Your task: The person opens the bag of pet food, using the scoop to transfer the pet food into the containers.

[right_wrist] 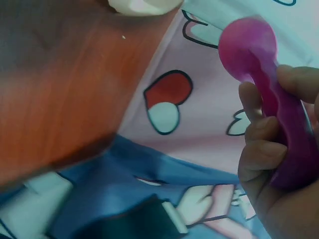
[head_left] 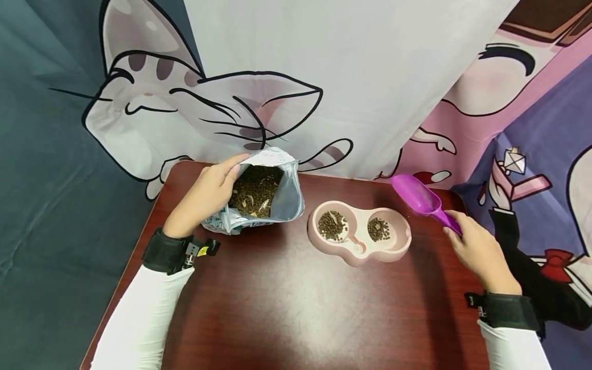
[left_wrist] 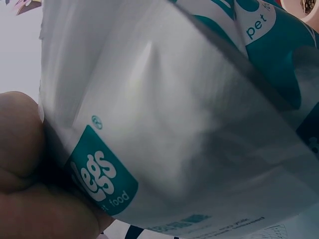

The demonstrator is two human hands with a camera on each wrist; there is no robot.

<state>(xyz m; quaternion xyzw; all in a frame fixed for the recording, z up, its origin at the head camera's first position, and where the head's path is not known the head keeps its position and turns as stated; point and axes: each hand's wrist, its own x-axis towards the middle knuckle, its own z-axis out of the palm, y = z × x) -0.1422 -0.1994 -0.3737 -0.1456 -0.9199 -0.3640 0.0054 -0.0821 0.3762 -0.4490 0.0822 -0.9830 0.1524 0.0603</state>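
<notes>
Red-brown tabletop point(head_left: 296, 313) is stretching beneath a gaping pet-food bag point(head_left: 288, 199), far left, and a pink double pet bowl point(head_left: 362, 226) to its right; the left hand point(head_left: 214, 187) is pinching the bag's rim, the right hand point(head_left: 478, 249) is gripping a purple scoop point(head_left: 420, 198) by its handle, and brown kibble point(head_left: 256, 190) is lying in bag and bowl

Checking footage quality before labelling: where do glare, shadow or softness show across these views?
Head: pale glare on the table, a dark shadow streak below right of the pink bowl; left wrist: dim, the left hand shaded, the bag fairly sharp; right wrist: dim, the scoop slightly soft.
</notes>
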